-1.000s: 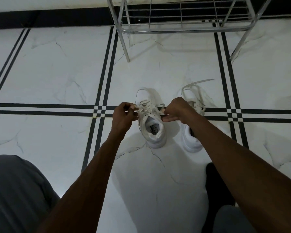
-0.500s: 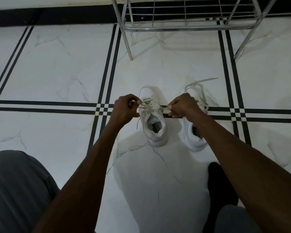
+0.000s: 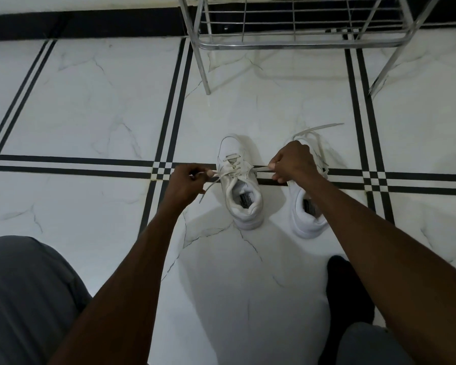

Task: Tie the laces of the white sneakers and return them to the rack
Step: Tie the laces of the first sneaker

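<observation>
I've got both lace ends of the left white leather sneaker (image 3: 241, 185) pinched, left hand (image 3: 187, 181) and right hand (image 3: 294, 163) pulling apart crosswise to its toe-to-heel axis, on the marble floor (image 3: 103, 101) before the chrome wire rack (image 3: 295, 35).

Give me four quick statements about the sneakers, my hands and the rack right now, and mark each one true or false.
1. Each hand, left hand and right hand, pinches a lace of the left sneaker. True.
2. Both sneakers sit on the rack. False: both stand on the floor in front of it.
3. The right sneaker has loose laces lying out past its toe. True.
4. The rack shelf in view holds other shoes. False: none show on it.
</observation>
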### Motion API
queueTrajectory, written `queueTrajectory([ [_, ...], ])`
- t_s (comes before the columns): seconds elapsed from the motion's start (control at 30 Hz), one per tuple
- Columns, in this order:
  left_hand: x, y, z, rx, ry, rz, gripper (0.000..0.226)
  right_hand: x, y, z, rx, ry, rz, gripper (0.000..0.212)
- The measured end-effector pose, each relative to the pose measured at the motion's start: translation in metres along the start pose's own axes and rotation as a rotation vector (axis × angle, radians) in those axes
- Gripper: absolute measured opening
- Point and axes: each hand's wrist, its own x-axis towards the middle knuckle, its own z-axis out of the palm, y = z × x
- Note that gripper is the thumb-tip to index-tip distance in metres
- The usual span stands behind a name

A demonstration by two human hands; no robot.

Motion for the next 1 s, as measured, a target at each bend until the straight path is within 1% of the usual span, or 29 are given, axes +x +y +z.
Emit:
queueTrajectory([
  [0.07,0.003,0.001,0.001,0.066,0.022,0.008,0.014,0.001,0.000,-0.002,-0.071,0.020,-0.010,0.007],
  [0.13,0.005,0.003,0.000,0.118,0.016,0.007,0.016,0.006,0.002,0.000,-0.162,0.057,-0.049,0.018],
  [0.2,0.007,0.003,-0.002,0.087,-0.028,-0.015,0.023,0.016,0.005,0.004,-0.220,0.070,-0.087,0.025],
  [0.27,0.005,0.002,-0.002,-0.040,-0.075,-0.063,0.027,0.011,0.001,0.002,-0.229,0.056,-0.104,0.020],
  [0.37,-0.004,0.000,0.001,-0.397,-0.110,-0.172,0.019,0.006,-0.001,-0.004,-0.180,0.026,-0.098,0.002],
  [0.43,-0.006,0.000,0.001,-0.556,-0.104,-0.203,0.014,0.004,0.001,-0.006,-0.171,0.007,-0.085,0.005],
  [0.5,-0.004,0.000,-0.001,-0.626,-0.092,-0.226,0.015,0.005,0.002,-0.004,-0.184,0.014,-0.087,0.002],
  [0.63,-0.004,-0.006,0.001,-0.705,-0.136,-0.267,0.021,0.016,0.007,0.005,-0.201,0.010,-0.064,0.022],
  [0.7,-0.008,-0.008,0.005,-0.804,-0.175,-0.306,0.025,0.010,0.004,0.003,-0.190,-0.009,-0.042,0.015],
  [0.73,-0.009,-0.008,0.007,-0.862,-0.195,-0.316,0.025,0.007,0.003,0.002,-0.183,-0.011,-0.033,0.009],
  [0.8,-0.009,-0.006,0.009,-0.930,-0.222,-0.317,0.023,0.005,0.001,0.000,-0.171,-0.013,-0.013,0.006],
  [1.0,-0.004,0.000,0.005,-0.902,-0.245,-0.318,0.026,0.014,-0.001,-0.002,-0.120,-0.104,0.030,0.012],
])
